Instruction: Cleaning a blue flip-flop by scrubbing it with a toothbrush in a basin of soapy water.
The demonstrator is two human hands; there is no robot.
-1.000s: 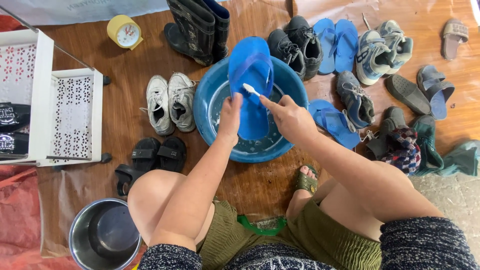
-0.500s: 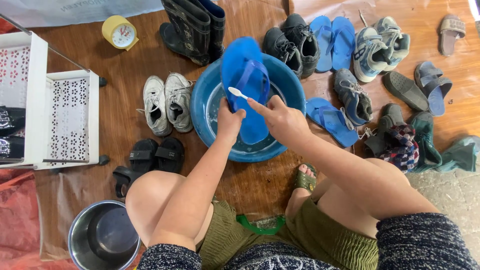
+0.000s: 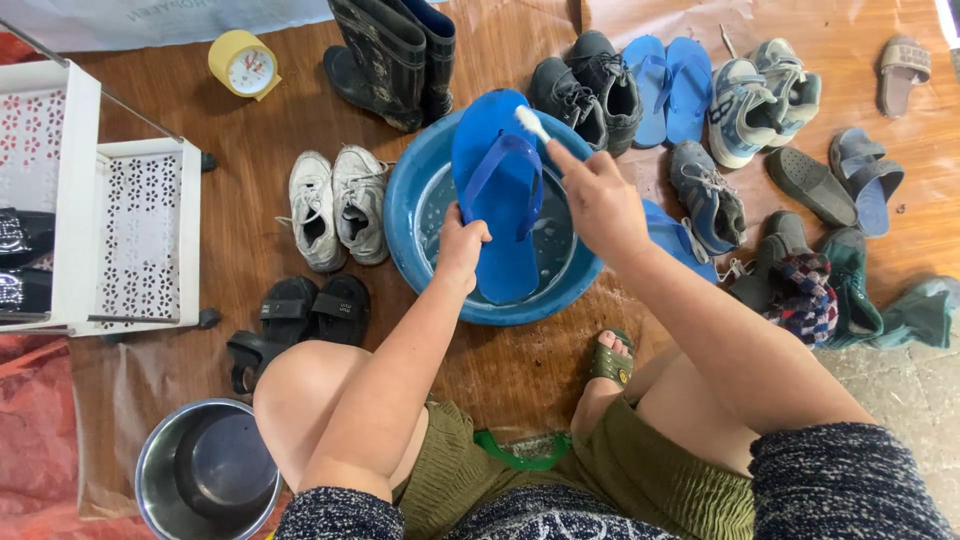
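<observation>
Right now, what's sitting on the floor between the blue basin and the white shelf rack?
In the head view, a pair of white sneakers lies between the blue basin and the white shelf rack, with black sandals just below them.

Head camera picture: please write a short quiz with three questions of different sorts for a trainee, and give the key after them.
1. True or false: the left hand holds the blue flip-flop by its edge over the blue basin.
2. Multiple choice: what does the right hand hold? A) a sponge B) a toothbrush C) a cloth
3. Fill in: the pair of white sneakers lies on the floor to the ____ of the basin in the picture.

Key: 1 true; 2 B; 3 left.
</observation>
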